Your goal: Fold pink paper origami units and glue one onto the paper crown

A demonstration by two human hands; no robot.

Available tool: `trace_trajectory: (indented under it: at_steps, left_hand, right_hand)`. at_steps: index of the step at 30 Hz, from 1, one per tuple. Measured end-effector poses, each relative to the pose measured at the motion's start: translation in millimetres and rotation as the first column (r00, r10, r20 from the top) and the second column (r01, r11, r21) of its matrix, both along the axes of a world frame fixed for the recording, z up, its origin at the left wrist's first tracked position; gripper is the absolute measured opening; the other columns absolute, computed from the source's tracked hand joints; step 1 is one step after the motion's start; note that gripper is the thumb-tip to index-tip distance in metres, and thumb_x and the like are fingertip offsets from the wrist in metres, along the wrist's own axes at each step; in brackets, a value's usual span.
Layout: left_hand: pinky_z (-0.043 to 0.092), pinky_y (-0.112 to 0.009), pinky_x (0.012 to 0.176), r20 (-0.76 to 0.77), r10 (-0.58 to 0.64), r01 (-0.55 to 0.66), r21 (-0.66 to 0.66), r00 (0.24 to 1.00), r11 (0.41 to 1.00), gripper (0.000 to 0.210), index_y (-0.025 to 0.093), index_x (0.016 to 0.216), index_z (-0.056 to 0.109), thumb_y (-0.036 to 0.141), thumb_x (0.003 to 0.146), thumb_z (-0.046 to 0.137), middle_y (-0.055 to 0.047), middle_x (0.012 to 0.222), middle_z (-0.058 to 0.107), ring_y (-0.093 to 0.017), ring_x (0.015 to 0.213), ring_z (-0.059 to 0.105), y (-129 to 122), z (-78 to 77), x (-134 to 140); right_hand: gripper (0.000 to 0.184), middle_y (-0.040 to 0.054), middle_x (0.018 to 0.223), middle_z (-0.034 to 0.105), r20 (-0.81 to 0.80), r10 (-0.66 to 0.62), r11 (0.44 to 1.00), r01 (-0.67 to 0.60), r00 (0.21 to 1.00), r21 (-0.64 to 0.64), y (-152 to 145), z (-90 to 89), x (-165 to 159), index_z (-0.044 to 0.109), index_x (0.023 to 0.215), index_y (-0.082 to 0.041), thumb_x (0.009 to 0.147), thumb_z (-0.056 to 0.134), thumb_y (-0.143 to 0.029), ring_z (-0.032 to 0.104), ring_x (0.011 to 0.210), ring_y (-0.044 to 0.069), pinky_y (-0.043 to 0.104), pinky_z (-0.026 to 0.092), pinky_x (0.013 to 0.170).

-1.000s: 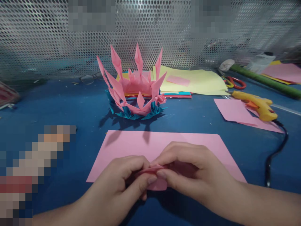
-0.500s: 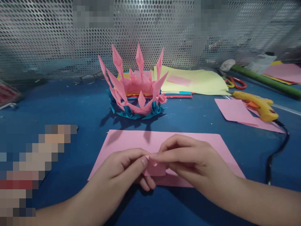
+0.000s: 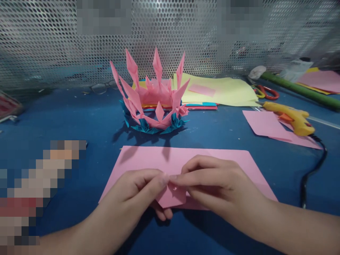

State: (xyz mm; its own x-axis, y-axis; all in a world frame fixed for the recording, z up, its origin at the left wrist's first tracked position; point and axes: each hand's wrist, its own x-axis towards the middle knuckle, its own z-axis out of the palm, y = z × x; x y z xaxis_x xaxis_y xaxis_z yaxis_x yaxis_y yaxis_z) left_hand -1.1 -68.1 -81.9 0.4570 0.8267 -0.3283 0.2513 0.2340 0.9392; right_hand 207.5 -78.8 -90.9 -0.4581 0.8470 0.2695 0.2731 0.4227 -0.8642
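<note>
Between my two hands is a small folded piece of pink paper [image 3: 174, 197], its lower part showing below my fingers. My left hand [image 3: 142, 189] pinches its upper left with thumb and forefinger, other fingers curled beneath. At its top and right side, my right hand [image 3: 215, 180] pinches with thumb and fingers. The fingertips nearly meet and hide the paper's upper edge. Under my hands lies a large pink sheet [image 3: 148, 157] flat on the blue table. Beyond it stands a pink paper crown [image 3: 159, 124] with tall folded points and blue paper leaves [image 3: 145, 127] around its base.
A yellow glue gun [image 3: 288, 115] rests on pink paper pieces [image 3: 261, 122] at right, its black cord [image 3: 305, 177] running forward. Behind are yellow sheets [image 3: 225, 92], red-handled scissors [image 3: 269, 92], a green roll [image 3: 300, 88] and eyeglasses [image 3: 98, 88] by a perforated metal screen [image 3: 170, 32].
The small pink paper has tilted and now shows a pointed lower edge. My left thumb has slid up toward the right fingertips; both hands keep their pinch.
</note>
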Motion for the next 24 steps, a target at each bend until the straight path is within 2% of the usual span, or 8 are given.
trace_trajectory:
  at_steps: [3,6,11,16,24]
  left_hand:
    - [0.057,-0.019,0.059,-0.012,-0.024,0.024,0.034,1.000,0.999,0.037,0.020,0.066,0.073,0.041,0.090,0.055,-0.002,0.057,0.074,-0.016,0.056,0.071,0.2,0.2,0.4]
    - [0.056,-0.020,0.055,-0.028,-0.023,0.024,0.047,0.999,0.999,0.037,0.021,0.063,0.070,0.043,0.089,0.056,-0.001,0.053,0.071,-0.016,0.052,0.069,-0.9,-0.4,0.2]
    - [0.051,-0.019,0.048,-0.055,-0.055,0.057,0.045,0.997,0.997,0.036,0.020,0.061,0.066,0.044,0.086,0.057,0.000,0.051,0.064,-0.015,0.047,0.061,-3.9,-2.1,-0.3]
    - [0.050,-0.018,0.049,-0.065,-0.070,0.074,0.067,0.995,0.995,0.037,0.020,0.059,0.063,0.041,0.088,0.053,0.001,0.050,0.063,-0.014,0.048,0.060,-2.8,-1.1,0.2]
    - [0.052,-0.018,0.050,-0.068,-0.048,0.051,0.039,0.997,0.998,0.037,0.021,0.062,0.065,0.042,0.090,0.055,0.002,0.052,0.065,-0.013,0.049,0.062,-2.5,-4.5,-1.5]
  right_hand:
    - [0.032,0.0080,0.084,0.070,-0.013,-0.016,0.999,0.015,1.000,-0.033,-1.9,-0.7,-2.4,0.082,0.107,-0.013,0.087,0.058,-0.004,0.068,0.069,0.013,0.020,0.055,0.062]
    - [0.031,0.0084,0.083,0.070,-0.096,-0.043,0.994,0.033,0.994,-0.105,-3.1,0.4,-5.6,0.083,0.102,-0.010,0.082,0.059,-0.005,0.067,0.064,0.014,0.022,0.055,0.056]
    - [0.010,0.0058,0.075,0.070,-0.104,-0.081,0.979,0.060,0.991,-0.194,0.3,3.9,-5.7,0.084,0.081,-0.013,0.082,0.074,-0.016,0.065,0.064,0.014,0.022,0.051,0.056]
    - [0.004,0.0041,0.079,0.073,-0.155,-0.045,0.973,0.008,0.987,-0.231,1.7,1.9,-4.2,0.083,0.082,-0.017,0.080,0.080,-0.016,0.066,0.068,0.014,0.023,0.053,0.061]
    - [0.012,-0.0003,0.081,0.070,-0.203,-0.049,0.890,-0.050,0.978,-0.452,2.4,-0.5,-6.3,0.078,0.082,-0.017,0.078,0.072,-0.007,0.064,0.066,0.008,0.017,0.053,0.063]
